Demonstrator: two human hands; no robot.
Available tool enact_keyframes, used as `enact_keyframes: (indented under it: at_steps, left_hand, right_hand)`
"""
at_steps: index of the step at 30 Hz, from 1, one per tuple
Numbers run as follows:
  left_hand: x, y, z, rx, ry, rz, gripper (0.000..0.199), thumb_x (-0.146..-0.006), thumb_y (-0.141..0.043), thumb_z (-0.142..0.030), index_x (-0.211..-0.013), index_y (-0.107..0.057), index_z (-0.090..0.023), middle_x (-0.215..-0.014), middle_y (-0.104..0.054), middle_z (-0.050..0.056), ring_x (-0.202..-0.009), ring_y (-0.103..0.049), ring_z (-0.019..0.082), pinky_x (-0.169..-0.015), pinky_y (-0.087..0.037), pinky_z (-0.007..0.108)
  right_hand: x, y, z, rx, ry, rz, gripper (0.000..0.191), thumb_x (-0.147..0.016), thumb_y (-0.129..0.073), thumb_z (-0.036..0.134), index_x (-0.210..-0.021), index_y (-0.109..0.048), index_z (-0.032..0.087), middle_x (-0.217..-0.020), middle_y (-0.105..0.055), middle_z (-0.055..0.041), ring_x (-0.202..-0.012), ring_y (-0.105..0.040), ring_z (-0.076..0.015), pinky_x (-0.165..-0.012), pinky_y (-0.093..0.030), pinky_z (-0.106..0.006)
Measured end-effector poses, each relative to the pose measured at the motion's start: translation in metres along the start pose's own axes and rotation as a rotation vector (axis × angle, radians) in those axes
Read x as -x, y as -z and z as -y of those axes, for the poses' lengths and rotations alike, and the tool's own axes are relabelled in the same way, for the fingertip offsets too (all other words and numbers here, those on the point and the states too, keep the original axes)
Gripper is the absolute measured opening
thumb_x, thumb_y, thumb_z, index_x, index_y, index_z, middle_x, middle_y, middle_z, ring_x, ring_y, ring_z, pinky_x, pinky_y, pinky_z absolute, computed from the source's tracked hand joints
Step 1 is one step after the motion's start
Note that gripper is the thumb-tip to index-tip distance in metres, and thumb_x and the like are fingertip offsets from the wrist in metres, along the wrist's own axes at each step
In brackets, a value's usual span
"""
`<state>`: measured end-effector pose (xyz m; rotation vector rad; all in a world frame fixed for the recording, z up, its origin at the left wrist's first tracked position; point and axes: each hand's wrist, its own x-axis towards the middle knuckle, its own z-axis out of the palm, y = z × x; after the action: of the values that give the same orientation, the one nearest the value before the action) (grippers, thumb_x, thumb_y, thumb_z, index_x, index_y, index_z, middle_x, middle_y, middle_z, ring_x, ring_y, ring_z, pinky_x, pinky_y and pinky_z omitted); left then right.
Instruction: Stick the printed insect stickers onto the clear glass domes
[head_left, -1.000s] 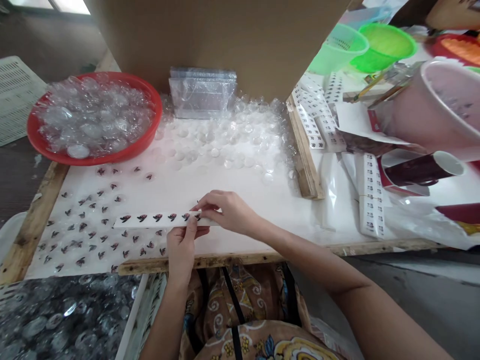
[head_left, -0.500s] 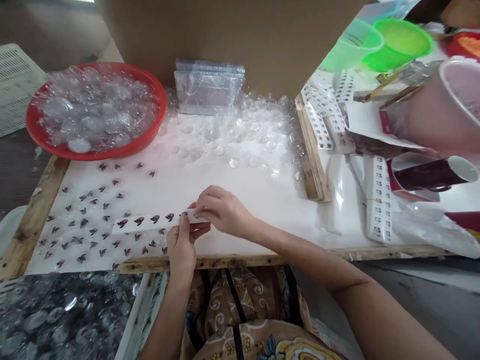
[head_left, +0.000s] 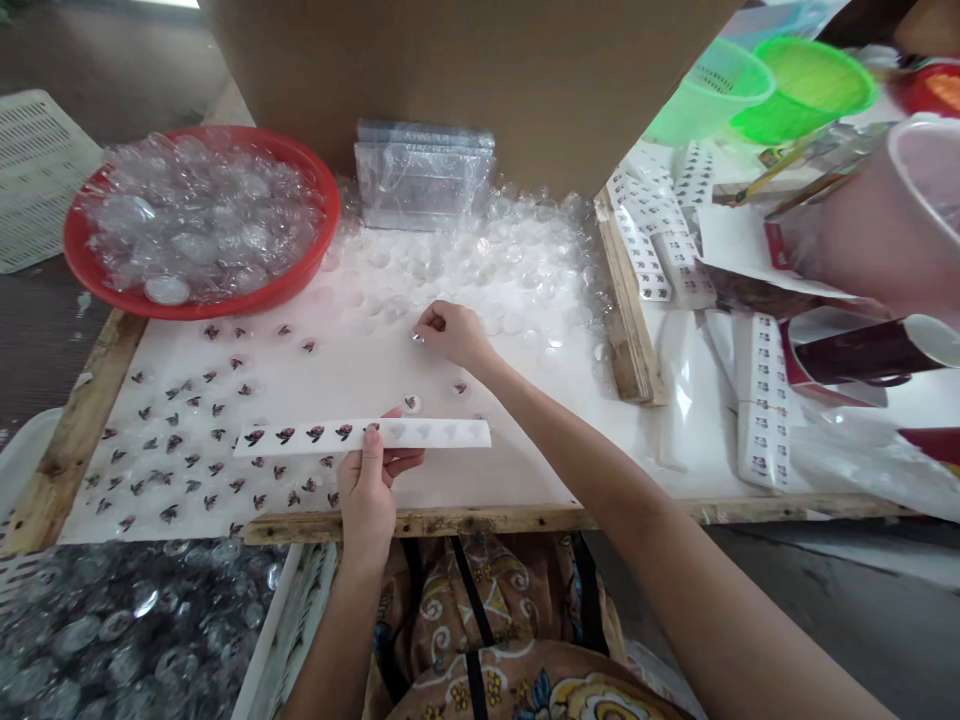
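My left hand (head_left: 367, 490) is closed on a white strip of stickers (head_left: 296, 437), thumb on top and fingers beneath. Dark-and-red printed motifs show left of the thumb; to its right the strip has only faint marks. My right hand (head_left: 456, 338) is farther forward over the white board, its thumb and forefinger pinched on a small sticker at the fingertips, partly hidden. Scattered clear discs (head_left: 484, 270) lie just beyond it. Two discs with stickers, one a clear disc with a motif (head_left: 410, 403), rest between the hands. Several more stickered discs (head_left: 174, 442) spread over the board's left side.
A red basin (head_left: 300, 275) heaped with clear wrapped pieces stands back left. A clear plastic box (head_left: 424, 175) leans by a large cardboard panel (head_left: 465, 70). Wooden battens (head_left: 634, 330) edge the board. Sticker bundles (head_left: 763, 400) and a dark mug (head_left: 862, 350) lie to the right.
My right hand has left the strip and moved forward to the clear discs, pinching a small sticker. The left hand still grips the strip, whose right part is now uncovered.
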<state>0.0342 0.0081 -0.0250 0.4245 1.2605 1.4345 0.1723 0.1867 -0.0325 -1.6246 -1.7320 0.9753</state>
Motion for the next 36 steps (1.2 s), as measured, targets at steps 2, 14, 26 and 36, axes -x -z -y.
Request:
enact_keyframes:
  at_steps: [2, 14, 26, 36]
  left_hand:
    - [0.000, -0.001, -0.001, -0.008, -0.001, -0.002, 0.044, -0.077, -0.075, -0.054, -0.092, -0.079, -0.013, -0.107, -0.078, 0.014, -0.063, -0.073, 0.015, -0.060, -0.064, 0.028]
    - [-0.001, 0.003, 0.001, 0.015, -0.007, 0.038, 0.039, -0.080, -0.075, -0.051, -0.093, -0.080, -0.015, -0.100, -0.080, 0.010, -0.064, -0.072, 0.014, -0.059, -0.063, 0.025]
    - [0.037, 0.006, -0.008, 0.011, -0.156, -0.074, 0.041, -0.080, -0.072, -0.056, -0.083, -0.079, -0.015, -0.098, -0.079, 0.012, -0.070, -0.073, 0.019, -0.060, -0.062, 0.027]
    - [0.063, 0.026, -0.045, -0.104, -0.470, -0.296, 0.027, -0.088, -0.068, -0.046, -0.090, -0.079, -0.022, -0.094, -0.079, 0.007, -0.097, -0.072, 0.023, -0.086, -0.060, 0.033]
  right_hand:
    - [0.000, -0.002, 0.001, 0.051, 0.017, 0.005, 0.004, -0.077, -0.059, 0.018, -0.075, -0.062, 0.020, -0.074, -0.066, 0.0000, -0.068, -0.057, -0.0140, -0.067, -0.044, -0.027]
    - [0.040, 0.010, -0.006, 0.206, 0.082, 0.100, 0.029, -0.084, -0.056, 0.012, -0.110, -0.063, 0.020, -0.092, -0.068, -0.0050, -0.074, -0.062, -0.0170, -0.074, -0.049, -0.032]
    - [0.101, -0.024, -0.029, 0.463, 0.585, 0.336, 0.093, -0.087, -0.059, 0.066, -0.157, -0.027, 0.013, -0.164, -0.024, -0.0210, -0.153, -0.020, -0.0344, -0.124, -0.019, -0.055]
    - [0.086, -0.166, 0.105, 0.110, 0.823, 0.466, 0.067, -0.097, -0.050, 0.057, -0.151, -0.038, 0.021, -0.160, -0.040, -0.0086, -0.150, -0.030, -0.0214, -0.123, -0.024, -0.042]
